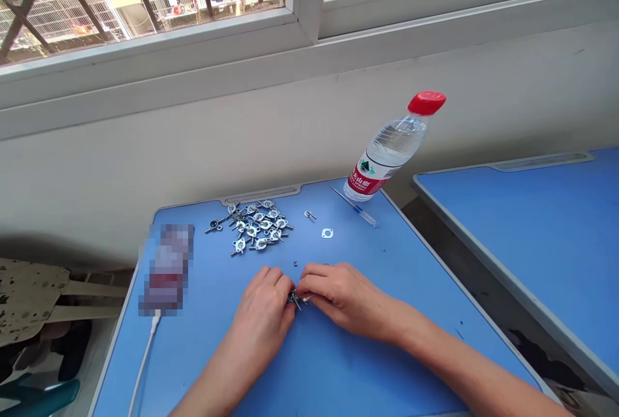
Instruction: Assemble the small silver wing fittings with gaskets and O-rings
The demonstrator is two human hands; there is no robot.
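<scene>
My left hand and my right hand meet low over the middle of the blue desk. Between their fingertips is a small metal fitting, dark and silvery with a thin pin sticking out; the fingers cover most of it. Both hands are closed around it. Just beyond them lies a tiny metal piece. Farther back are a flat oval metal plate with a round hole and a small eyed metal part. A heap of similar silvery metal fittings lies to their left.
At the desk's back right stands a water bottle with a red cap, beside a blue-and-clear pen. A blurred-out flat object with a white cable lies left. A second blue desk stands right, across a gap.
</scene>
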